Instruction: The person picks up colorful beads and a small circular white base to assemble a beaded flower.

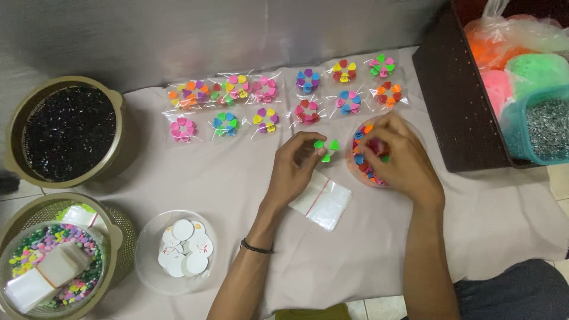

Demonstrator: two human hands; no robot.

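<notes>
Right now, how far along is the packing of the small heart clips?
Done: about fourteen filled packets lie in rows. In hand: left hand holds green clips; right hand reaches into the clip bowl. Left: empty bag unfilled, many clips remain in the bowl.

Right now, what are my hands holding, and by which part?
Left hand pinches green heart clips by their lower ends, at the fingertips. Right hand reaches into the clip bowl; its hold cannot be told.

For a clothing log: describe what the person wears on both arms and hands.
Both forearms are bare, with no sleeves in view. The left wrist carries a thin black band. The left hand and right hand wear no gloves; no rings can be made out.
</notes>
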